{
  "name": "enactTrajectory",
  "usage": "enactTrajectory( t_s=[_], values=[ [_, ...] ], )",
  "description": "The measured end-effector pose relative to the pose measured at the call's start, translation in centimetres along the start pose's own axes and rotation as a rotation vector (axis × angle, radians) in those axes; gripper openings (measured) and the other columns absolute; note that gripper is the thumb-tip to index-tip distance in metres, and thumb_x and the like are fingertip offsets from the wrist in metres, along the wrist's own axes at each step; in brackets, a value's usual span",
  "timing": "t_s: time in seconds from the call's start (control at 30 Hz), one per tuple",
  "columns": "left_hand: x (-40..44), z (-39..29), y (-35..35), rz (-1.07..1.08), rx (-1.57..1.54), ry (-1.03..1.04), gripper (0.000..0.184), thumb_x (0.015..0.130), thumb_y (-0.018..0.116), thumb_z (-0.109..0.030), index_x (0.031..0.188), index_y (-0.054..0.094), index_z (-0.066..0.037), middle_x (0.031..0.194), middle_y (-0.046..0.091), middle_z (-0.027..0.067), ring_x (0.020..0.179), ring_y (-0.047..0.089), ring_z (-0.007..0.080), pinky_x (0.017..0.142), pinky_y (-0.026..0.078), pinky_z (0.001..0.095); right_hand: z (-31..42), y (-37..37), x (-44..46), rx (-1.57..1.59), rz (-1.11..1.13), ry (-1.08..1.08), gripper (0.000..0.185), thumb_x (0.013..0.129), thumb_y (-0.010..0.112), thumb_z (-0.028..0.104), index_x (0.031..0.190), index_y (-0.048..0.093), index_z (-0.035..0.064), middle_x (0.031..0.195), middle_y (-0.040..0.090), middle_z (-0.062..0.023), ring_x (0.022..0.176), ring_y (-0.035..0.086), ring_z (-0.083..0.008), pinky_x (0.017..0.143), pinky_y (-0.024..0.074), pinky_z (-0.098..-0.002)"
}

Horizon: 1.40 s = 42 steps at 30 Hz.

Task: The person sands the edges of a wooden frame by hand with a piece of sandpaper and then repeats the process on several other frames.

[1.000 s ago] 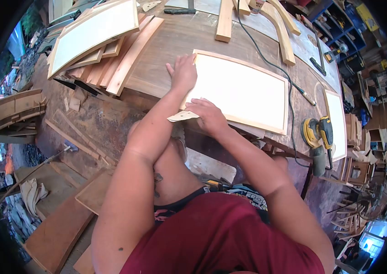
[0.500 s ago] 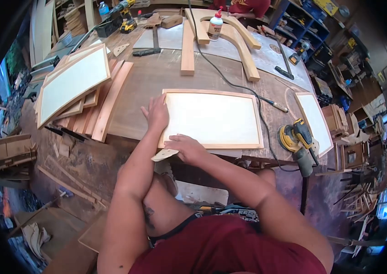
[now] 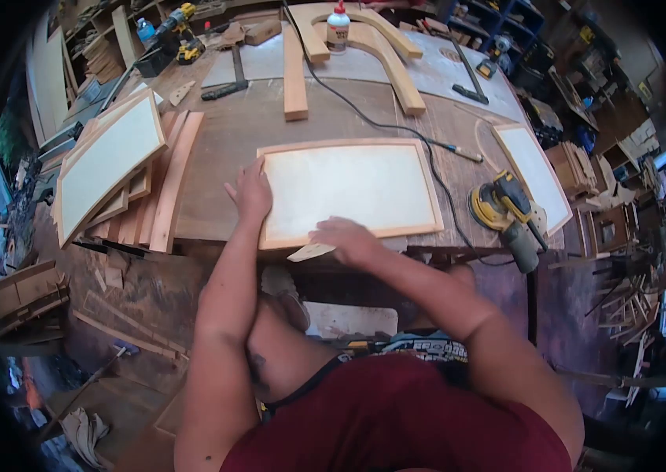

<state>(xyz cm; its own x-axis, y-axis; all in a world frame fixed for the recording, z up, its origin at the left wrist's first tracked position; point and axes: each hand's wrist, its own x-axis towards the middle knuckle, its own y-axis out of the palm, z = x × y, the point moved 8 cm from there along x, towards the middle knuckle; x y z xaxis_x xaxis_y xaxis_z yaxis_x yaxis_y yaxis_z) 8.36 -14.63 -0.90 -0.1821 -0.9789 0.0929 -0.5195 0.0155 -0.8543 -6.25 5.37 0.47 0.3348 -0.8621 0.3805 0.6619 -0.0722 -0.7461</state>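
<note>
A framed panel (image 3: 349,185), with a white face and a thin wooden rim, lies on the workbench in front of me. My left hand (image 3: 253,195) rests against its left rim, fingers spread and partly on the tabletop. Along the near rim, my right hand (image 3: 347,241) is closed on a pale folded piece of sandpaper (image 3: 311,252) that juts out to the left with holes in it. The right fingers are slightly blurred, and part of the sandpaper is hidden beneath them.
A yellow sander (image 3: 498,208) sits right of the panel, near a cable (image 3: 380,124) and another white panel (image 3: 536,177). Framed panels (image 3: 113,161) and boards (image 3: 176,181) are stacked at left. Behind stand a glue bottle (image 3: 338,30) and curved wooden parts (image 3: 388,63).
My right hand has slid rightward along the near rim with the sandpaper. My left hand keeps its place on the panel. The whole view has shifted slightly.
</note>
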Motion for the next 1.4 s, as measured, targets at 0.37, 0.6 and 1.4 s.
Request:
enactTrajectory(
  t_s=[0.37,0.6,1.4],
  values=[
    [1.0,0.6,0.6,-0.02,0.022,-0.002,0.044,0.102,0.05,-0.02,0.145,0.051,-0.03,0.148,0.053,0.0085,0.146,0.038,0.031,0.119,0.011,0.0667,-4.1,-11.9,-10.9,-0.132,0.003,0.193,0.059,0.068,0.057,-0.011,0.121,0.067,0.0115,0.127,0.066,-0.0092,0.126,0.057,-0.0307,0.116,0.0374,-0.0495],
    [1.0,0.7,0.5,-0.061,-0.016,0.026,0.044,0.101,0.051,-0.019,0.144,0.053,-0.029,0.146,0.055,0.0092,0.145,0.038,0.0317,0.119,0.009,0.0669,-6.7,-17.4,-16.3,-0.251,0.01,0.297,0.061,0.071,0.056,-0.012,0.125,0.066,0.0144,0.131,0.064,-0.0115,0.127,0.055,-0.0341,0.114,0.0393,-0.0494],
    [-18.9,-15.3,3.3,0.586,0.278,0.847,0.083,0.087,0.065,-0.058,0.154,0.039,-0.017,0.162,0.029,0.0202,0.151,0.023,0.0385,0.118,0.015,0.0655,-5.5,-10.2,-18.9,1.069,-0.774,0.85,0.03,0.101,0.061,0.016,0.126,0.06,-0.0009,0.11,0.069,-0.0079,0.092,0.067,-0.0139,0.084,0.053,-0.0282]
  ],
)
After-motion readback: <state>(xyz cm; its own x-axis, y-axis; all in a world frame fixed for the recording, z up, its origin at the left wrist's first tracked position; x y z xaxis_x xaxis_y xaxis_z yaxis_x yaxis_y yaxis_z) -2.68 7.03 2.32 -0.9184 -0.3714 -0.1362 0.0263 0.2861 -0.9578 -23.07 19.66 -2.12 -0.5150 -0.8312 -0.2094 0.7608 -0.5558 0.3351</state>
